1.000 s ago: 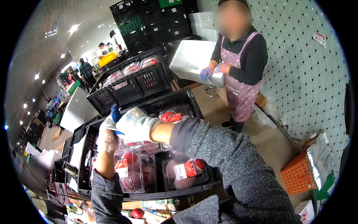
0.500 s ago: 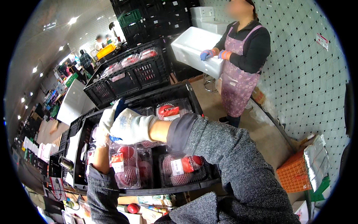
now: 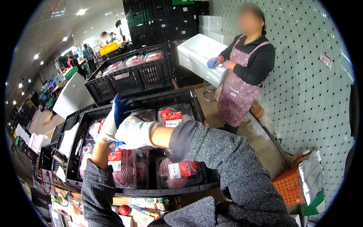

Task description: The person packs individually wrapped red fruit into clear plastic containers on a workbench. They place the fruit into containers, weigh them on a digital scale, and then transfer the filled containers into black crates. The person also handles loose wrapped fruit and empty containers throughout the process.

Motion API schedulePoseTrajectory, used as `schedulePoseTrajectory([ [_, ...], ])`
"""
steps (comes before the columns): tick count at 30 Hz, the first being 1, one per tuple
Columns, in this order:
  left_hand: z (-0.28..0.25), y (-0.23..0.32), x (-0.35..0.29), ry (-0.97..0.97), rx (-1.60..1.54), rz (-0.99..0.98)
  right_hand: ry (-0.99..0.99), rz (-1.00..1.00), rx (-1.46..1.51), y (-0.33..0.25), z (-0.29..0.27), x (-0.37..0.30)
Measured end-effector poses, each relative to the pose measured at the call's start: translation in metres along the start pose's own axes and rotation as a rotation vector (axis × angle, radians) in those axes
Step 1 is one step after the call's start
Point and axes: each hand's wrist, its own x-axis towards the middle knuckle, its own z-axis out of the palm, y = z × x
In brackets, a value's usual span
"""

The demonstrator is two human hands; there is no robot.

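Both my hands wear white knit gloves with blue palms and meet above an open black crate [image 3: 151, 192]. My left hand [image 3: 113, 119] points upward, its fingers stretched out and the blue palm side partly showing. Against its wrist, my right hand [image 3: 134, 132] has its fingers closed on the left glove's cuff; the fingertips are mostly hidden. Below them, the crate holds clear plastic boxes of red round fruit in pink foam nets, such as a front-right box [image 3: 179, 172], a front-left box [image 3: 123, 170] and a back-right box [image 3: 174, 114].
Behind is another black crate [image 3: 130, 81] with packed fruit boxes. A co-worker in a purple apron [image 3: 242, 90] holds a white foam box [image 3: 202, 56]. An orange basket [image 3: 289, 187] stands at right, and a red fruit [image 3: 124, 210] lies below the crate. Black crates [image 3: 162, 22] are stacked behind.
My left hand's blue fingers now stretch farther upward, while my right hand stays at its wrist. The view has shifted slightly. The co-worker still holds the foam box.
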Motion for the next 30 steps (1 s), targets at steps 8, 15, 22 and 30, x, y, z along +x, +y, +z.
schedulePoseTrajectory([
  [8,-0.015,0.004,0.019,0.090,-0.161,0.359,-0.049,0.078,0.049,0.007,0.006,0.003],
  [15,0.014,0.011,-0.028,0.180,0.073,0.332,0.054,-0.200,0.221,-0.023,0.008,-0.001],
  [22,0.023,0.016,-0.034,0.236,0.497,0.425,0.076,-0.249,0.234,-0.027,0.018,-0.001],
  [30,0.001,0.017,-0.027,0.350,0.529,0.435,-0.619,-0.313,0.107,-0.039,0.011,-0.009],
])
